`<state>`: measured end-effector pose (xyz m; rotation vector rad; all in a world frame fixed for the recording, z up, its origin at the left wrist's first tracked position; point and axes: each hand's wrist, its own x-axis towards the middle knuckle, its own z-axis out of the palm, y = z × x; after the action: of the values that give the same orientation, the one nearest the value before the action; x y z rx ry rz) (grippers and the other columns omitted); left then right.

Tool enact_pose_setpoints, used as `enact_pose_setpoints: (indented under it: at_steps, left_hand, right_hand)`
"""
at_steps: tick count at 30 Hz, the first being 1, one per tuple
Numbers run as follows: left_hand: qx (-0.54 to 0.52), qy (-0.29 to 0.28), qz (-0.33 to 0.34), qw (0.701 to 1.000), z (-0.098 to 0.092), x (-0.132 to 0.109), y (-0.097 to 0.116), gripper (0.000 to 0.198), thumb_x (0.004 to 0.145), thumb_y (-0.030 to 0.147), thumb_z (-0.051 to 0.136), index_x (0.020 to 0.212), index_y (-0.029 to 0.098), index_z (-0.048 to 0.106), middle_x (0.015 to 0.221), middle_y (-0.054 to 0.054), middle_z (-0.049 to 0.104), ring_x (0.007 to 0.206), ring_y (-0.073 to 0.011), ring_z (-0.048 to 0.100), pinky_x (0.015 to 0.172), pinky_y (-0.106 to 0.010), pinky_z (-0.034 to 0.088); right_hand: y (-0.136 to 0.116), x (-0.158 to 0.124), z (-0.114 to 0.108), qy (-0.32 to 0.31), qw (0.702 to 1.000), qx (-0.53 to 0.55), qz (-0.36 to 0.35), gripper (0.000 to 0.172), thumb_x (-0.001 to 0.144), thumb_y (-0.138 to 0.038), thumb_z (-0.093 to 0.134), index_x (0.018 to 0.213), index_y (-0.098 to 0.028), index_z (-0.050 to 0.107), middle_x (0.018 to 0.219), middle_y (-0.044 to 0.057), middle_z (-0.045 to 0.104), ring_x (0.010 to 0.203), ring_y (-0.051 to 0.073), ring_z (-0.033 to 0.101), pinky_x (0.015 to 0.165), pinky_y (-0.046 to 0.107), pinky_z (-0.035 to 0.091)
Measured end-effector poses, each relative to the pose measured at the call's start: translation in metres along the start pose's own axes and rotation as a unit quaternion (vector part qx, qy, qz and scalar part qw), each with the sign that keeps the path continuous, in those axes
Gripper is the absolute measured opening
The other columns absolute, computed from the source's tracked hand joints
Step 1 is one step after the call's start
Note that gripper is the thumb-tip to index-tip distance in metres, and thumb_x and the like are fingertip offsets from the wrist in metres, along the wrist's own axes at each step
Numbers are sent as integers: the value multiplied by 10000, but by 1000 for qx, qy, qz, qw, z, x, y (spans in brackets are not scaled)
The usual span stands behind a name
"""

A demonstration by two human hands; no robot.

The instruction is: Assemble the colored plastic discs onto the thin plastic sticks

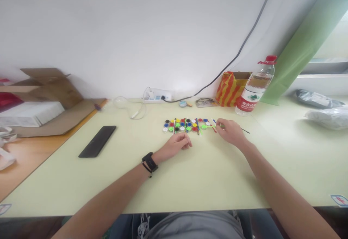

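Rows of small coloured discs lie on the table, in black, blue, white, red, yellow and green. Thin sticks lie across or between them in several places. My left hand rests just in front of the discs, its fingers curled and no object showing in it. At the right end of the rows, my right hand has its fingertips pinched together beside loose thin sticks, one of them red. What it pinches is hidden. A dark pointed stick shows on the hand's other side.
A black phone lies to the left, near an open cardboard box. Along the wall are a power strip, a cable, glasses, a striped bag and a large water bottle. Plastic-wrapped packages lie far right.
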<state>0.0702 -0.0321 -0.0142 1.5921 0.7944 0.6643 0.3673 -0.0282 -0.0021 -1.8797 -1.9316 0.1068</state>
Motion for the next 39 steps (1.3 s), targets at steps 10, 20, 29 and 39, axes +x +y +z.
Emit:
enact_pose_setpoints:
  at_steps: [10,20,29,39]
  left_hand:
    - [-32,-2,-3,999,0,-1,0,289,932,453,622,875,171,592,938,-84,725,767,-153,615,727,-299,495]
    - [-13,7,-8,1000,1,-1,-1,229,946,383,571,846,178,550,924,-74,712,764,-146,601,722,-295,488]
    - [-14,25,-7,1000,2,-1,-1,275,958,436,570,864,177,574,921,-75,701,772,-152,599,711,-290,492]
    - [144,18,86,986,11,-10,7,444,840,442,776,1200,202,674,1074,-86,643,925,-198,596,771,-306,505]
  right_hand:
    - [-1,0,5,57,997,28,-54,115,892,-249,520,885,-221,631,861,54,715,751,209,613,644,298,369]
    - [-3,-4,6,95,992,25,-82,159,914,-248,517,924,-220,674,855,47,612,691,185,570,627,301,365]
    - [-11,-9,-2,51,989,66,-119,117,852,-197,538,806,-220,643,820,31,578,694,177,567,649,298,385]
    - [-39,-21,3,-26,966,147,-210,130,875,-163,514,859,-223,628,855,37,612,777,195,588,739,307,430]
